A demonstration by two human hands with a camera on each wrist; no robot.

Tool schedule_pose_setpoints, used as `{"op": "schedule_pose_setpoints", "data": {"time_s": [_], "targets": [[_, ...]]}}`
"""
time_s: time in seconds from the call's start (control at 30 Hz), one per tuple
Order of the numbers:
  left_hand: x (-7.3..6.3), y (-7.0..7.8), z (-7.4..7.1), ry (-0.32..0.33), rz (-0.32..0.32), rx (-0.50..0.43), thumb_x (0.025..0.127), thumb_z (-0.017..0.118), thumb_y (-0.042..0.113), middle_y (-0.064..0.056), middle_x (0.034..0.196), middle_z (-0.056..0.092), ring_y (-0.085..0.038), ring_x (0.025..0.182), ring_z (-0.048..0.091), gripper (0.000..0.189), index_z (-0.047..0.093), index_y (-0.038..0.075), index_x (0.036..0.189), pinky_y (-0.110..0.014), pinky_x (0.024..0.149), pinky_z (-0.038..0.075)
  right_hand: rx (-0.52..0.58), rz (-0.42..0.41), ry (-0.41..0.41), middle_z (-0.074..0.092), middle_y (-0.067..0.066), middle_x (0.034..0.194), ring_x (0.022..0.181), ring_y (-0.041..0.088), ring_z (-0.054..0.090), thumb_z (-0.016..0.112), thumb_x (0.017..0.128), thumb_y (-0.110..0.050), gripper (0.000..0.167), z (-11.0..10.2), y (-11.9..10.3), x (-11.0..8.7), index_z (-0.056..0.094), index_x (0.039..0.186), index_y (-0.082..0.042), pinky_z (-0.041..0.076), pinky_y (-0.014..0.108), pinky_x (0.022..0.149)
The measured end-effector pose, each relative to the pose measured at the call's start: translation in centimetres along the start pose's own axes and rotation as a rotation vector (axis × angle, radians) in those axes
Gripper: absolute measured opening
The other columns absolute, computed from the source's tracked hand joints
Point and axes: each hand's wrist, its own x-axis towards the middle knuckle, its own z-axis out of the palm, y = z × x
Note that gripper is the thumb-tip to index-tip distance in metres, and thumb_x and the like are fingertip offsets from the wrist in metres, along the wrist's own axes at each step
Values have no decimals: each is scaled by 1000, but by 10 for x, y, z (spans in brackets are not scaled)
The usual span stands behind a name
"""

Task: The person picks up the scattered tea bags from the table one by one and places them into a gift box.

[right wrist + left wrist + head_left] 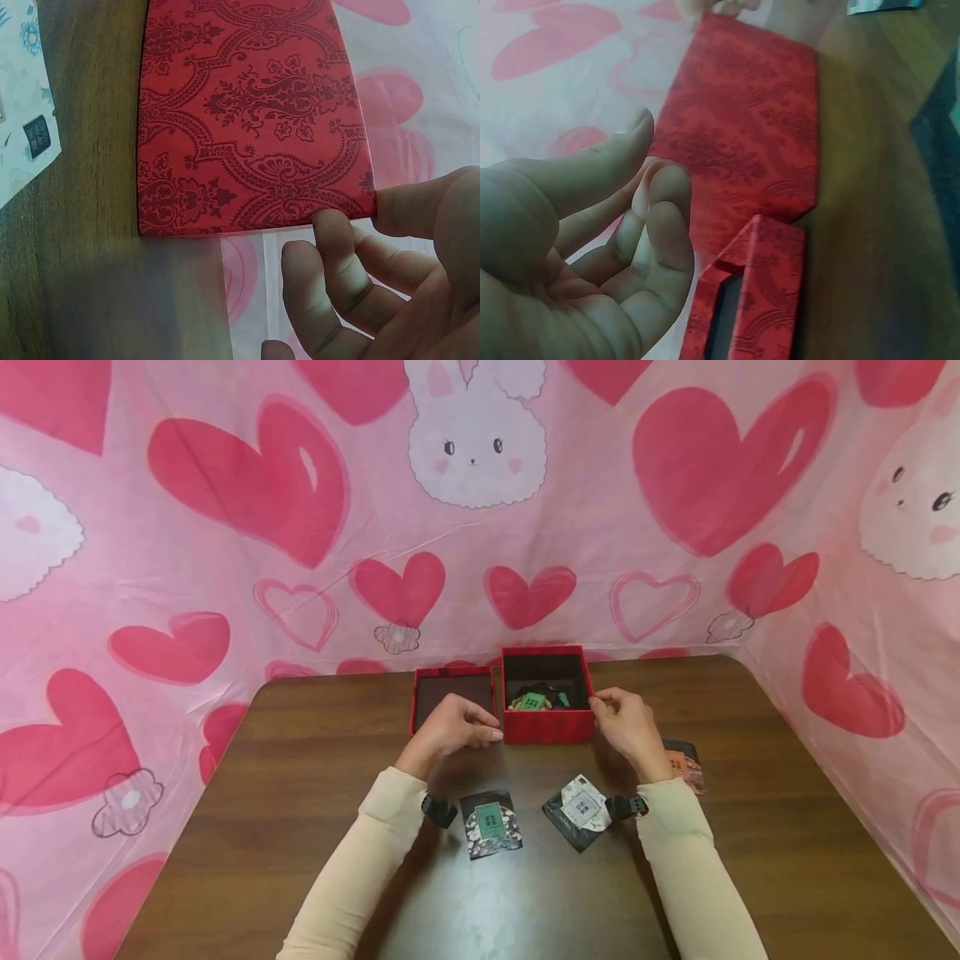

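Note:
A red patterned box (547,727) stands uncovered toward the back of the table. Inside it lie packets, one with a green label (531,702). My right hand (628,724) pinches the box's front right corner between thumb and fingers; in the right wrist view the thumb (409,210) is at the rim, with a fingertip at the box's side edge. By the front left corner, my left hand (452,727) hovers with loosely bent fingers and nothing in them. Behind that hand sits the red lid (413,703), its dark inside facing up, right beside the box.
Three flat packets lie on the wooden table (300,793): a green-labelled one (491,822) in front of the box, a white-labelled one (583,810) by the right wrist, and an orange-labelled one (686,766) partly behind the right forearm. A pink heart-print cloth (450,543) hangs behind.

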Motion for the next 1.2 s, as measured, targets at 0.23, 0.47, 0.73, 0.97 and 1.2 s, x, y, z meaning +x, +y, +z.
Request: {"op": "schedule_pose_setpoints", "data": {"time_s": [0.23,0.47,0.73,0.97,1.2], "targets": [[-6,-6,9,-28,19,100,81,86,14,-3,78,73,-29,73,67,17,81,5,94,-50,72,57,-6,-8,11,70,13,88,80,27,65,57,103,-25,34,1,0,0,67,123,0,48,35,65],[-10,-11,19,-65,19,126,80,87,14,-2,78,73,-22,69,67,17,81,5,93,-39,65,58,-3,-6,8,69,13,88,80,27,65,57,103,-25,33,1,1,0,67,123,0,48,35,65],[-13,-24,35,-123,49,228,76,89,11,2,76,73,-12,62,61,16,81,6,88,-29,59,53,-6,-12,19,70,11,86,79,26,65,57,103,-26,33,2,1,0,68,121,0,47,35,66],[-15,-31,45,-162,30,313,72,92,12,6,76,72,-10,68,60,17,82,10,84,-27,60,53,-4,-7,15,70,11,86,80,26,65,57,103,-27,34,0,-1,0,68,121,-1,47,36,67],[-18,-32,47,-168,28,411,65,96,12,8,68,70,-8,63,61,22,81,9,81,-27,61,53,-2,-6,9,70,12,88,81,26,65,57,103,-26,33,0,0,0,67,122,0,47,36,68]]}}
